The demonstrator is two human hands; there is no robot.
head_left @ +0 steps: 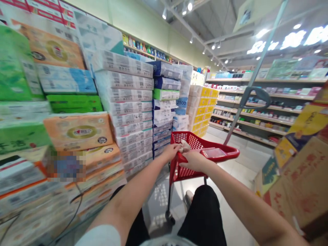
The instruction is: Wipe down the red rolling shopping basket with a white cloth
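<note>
A red plastic shopping cart [176, 171] with a perforated basket stands in front of my knees. At its near left corner, a crumpled whitish wad, tissue or cloth, [185, 147] shows between my hands. My left hand [172, 152] reaches over the corner, its fingers closed at the wad's left side. My right hand [195, 160] lies over the red handle bar, with its fingers bent round the bar and pointing left, close to the wad. Part of the wad and some fingertips are hidden. A clear panel [213, 153] is set in the handle to the right.
Tissue packs [79, 131] and wrapped paper bundles [133, 109] are stacked high on the left. Cardboard boxes [302, 177] rise close on the right. Behind the cart stand a slanted pole with a blue-grey grip [255, 97] and stocked shelves [256, 131]. A cable [77, 208] hangs at lower left.
</note>
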